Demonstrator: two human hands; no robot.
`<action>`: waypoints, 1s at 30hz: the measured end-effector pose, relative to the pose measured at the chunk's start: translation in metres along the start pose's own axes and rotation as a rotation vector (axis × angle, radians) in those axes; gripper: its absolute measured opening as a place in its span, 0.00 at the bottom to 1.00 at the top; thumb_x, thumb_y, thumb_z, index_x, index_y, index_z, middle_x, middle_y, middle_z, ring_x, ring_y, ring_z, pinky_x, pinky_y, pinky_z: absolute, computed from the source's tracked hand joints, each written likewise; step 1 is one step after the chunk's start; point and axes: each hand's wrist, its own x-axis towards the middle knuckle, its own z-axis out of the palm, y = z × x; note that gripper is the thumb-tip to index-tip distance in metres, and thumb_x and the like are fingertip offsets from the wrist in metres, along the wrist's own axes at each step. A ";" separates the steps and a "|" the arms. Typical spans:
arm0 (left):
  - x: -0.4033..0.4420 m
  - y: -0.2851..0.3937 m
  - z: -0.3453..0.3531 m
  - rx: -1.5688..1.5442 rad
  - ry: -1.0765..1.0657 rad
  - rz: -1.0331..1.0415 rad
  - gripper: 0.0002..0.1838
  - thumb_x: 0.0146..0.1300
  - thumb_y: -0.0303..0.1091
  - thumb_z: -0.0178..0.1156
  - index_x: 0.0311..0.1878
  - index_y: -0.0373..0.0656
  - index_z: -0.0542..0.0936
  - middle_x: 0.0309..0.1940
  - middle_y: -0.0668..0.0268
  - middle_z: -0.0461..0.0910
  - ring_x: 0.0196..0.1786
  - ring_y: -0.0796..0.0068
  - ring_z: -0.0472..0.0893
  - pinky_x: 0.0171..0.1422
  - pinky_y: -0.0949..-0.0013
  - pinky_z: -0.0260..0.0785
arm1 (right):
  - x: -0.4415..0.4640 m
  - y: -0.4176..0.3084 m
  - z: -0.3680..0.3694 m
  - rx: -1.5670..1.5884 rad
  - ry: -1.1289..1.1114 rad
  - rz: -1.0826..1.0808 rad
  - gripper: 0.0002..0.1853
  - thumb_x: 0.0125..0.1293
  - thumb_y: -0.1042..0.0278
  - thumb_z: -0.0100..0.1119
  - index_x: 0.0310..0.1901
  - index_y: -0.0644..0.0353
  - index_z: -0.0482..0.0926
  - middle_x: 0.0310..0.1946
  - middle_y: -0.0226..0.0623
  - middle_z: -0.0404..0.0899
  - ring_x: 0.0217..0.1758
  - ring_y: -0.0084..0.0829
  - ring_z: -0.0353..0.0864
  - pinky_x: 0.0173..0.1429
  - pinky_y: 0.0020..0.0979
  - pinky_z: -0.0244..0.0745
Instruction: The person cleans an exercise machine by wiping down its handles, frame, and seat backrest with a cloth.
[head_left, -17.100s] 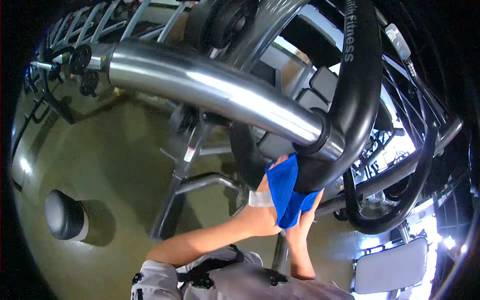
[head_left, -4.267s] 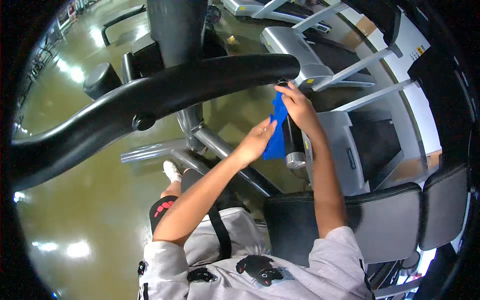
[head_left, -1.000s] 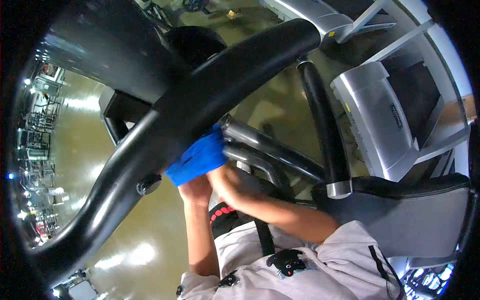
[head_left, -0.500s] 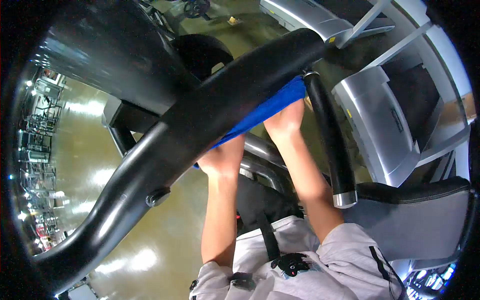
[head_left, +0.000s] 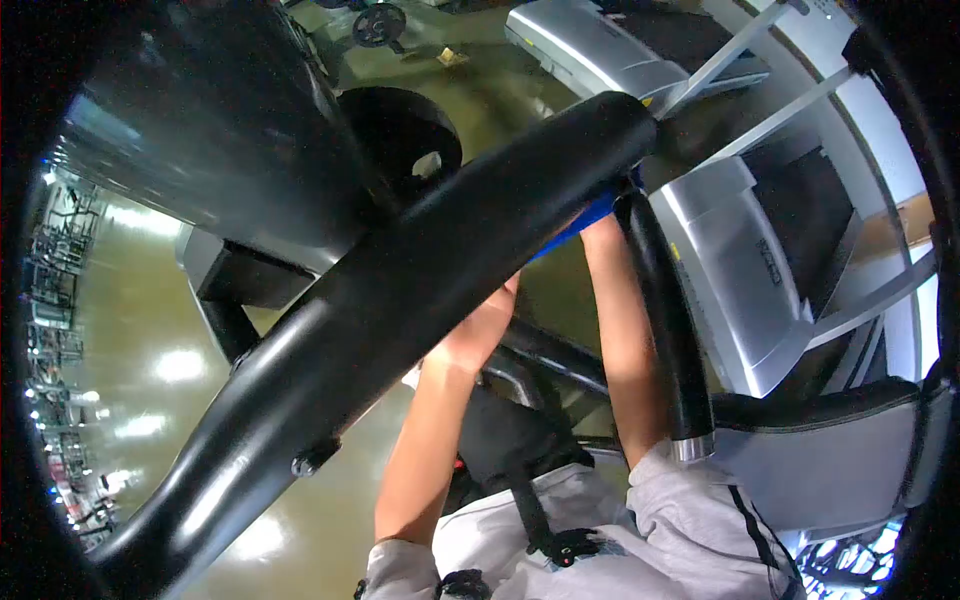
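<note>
A thick black metal tube (head_left: 400, 270) of an exercise machine crosses diagonally in front of me. My left hand (head_left: 478, 335) reaches up behind its lower edge; the palm side and part of the thumb show, but the fingers are hidden. Under the tube's upper end a strip of blue cloth (head_left: 575, 226) shows, the rest of it covered by the tube. My right hand (head_left: 600, 232) is at the cloth, beside a black handle grip (head_left: 665, 310) with a silver end cap; the tube and grip hide most of its fingers.
Silver treadmills (head_left: 720, 260) stand at the right and far side. A grey padded seat (head_left: 810, 460) is at lower right. A large black machine housing (head_left: 210, 130) fills the upper left. A weight plate (head_left: 380, 25) lies farther off on the shiny floor (head_left: 140, 330).
The right hand has moved farther up behind the tube's upper end, with less blue cloth showing. The left hand now sits apart from the visible cloth. The view has shifted slightly.
</note>
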 end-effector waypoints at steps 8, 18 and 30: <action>0.023 -0.007 0.012 -0.393 0.011 -0.154 0.23 0.68 0.41 0.45 0.61 0.38 0.68 0.64 0.58 0.68 0.65 0.58 0.66 0.73 0.55 0.54 | -0.059 -0.047 0.064 -0.487 -0.037 0.122 0.23 0.68 0.54 0.45 0.56 0.63 0.72 0.56 0.41 0.74 0.60 0.40 0.71 0.65 0.35 0.63; 0.019 -0.028 0.007 -0.217 -0.052 -0.108 0.26 0.66 0.46 0.48 0.61 0.37 0.69 0.62 0.55 0.69 0.64 0.53 0.67 0.71 0.52 0.56 | 0.001 -0.081 0.057 -0.994 -0.084 0.167 0.22 0.67 0.56 0.46 0.55 0.63 0.73 0.56 0.42 0.74 0.60 0.41 0.71 0.65 0.36 0.63; 0.060 -0.062 0.008 -0.255 -0.109 -0.154 0.22 0.65 0.42 0.51 0.57 0.37 0.72 0.59 0.56 0.72 0.61 0.56 0.71 0.70 0.55 0.59 | -0.045 -0.089 0.067 -1.494 -0.082 0.104 0.21 0.66 0.58 0.48 0.54 0.64 0.73 0.55 0.44 0.74 0.59 0.42 0.72 0.64 0.36 0.63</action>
